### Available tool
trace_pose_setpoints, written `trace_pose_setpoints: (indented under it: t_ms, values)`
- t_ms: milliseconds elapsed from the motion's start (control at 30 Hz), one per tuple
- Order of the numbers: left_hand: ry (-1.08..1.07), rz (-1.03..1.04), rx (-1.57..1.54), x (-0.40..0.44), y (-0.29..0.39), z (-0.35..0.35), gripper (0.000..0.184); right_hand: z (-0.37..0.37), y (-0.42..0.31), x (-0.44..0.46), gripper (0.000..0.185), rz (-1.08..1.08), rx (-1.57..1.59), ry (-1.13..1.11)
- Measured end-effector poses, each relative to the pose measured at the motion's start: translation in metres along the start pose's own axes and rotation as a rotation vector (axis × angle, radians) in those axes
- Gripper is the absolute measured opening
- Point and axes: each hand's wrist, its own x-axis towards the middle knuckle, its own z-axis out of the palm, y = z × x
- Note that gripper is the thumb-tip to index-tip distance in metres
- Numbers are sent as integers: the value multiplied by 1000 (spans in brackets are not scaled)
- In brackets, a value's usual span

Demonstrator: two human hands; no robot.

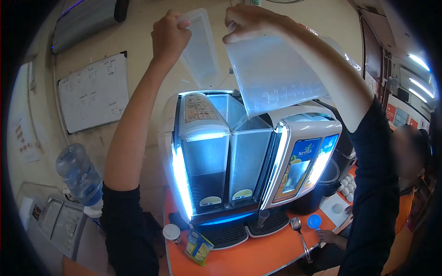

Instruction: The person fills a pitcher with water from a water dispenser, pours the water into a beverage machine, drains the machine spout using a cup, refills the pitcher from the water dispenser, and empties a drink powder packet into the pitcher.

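My left hand is raised and closed on the top edge of a narrow translucent lid, held upright behind the drink dispenser. In my right hand is a large translucent plastic container with measuring marks, tilted so its lower corner hangs over the uncovered right tank. No stream of liquid can be made out. Beside that tank, the left tank has its cover on and holds dark liquid in its lower part.
On the orange table are a white cup, a green-yellow packet, a slotted spatula and several eggs. At right, another person's hand is near a blue round item. A water bottle stands left.
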Motion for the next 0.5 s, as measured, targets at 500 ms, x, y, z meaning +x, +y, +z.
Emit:
trace_pose_setpoints:
  t_ms: [500]
  values:
    - [80, 9, -100, -16, -1, -8, 22, -16, -60, -24, 37, -210, -215, 170]
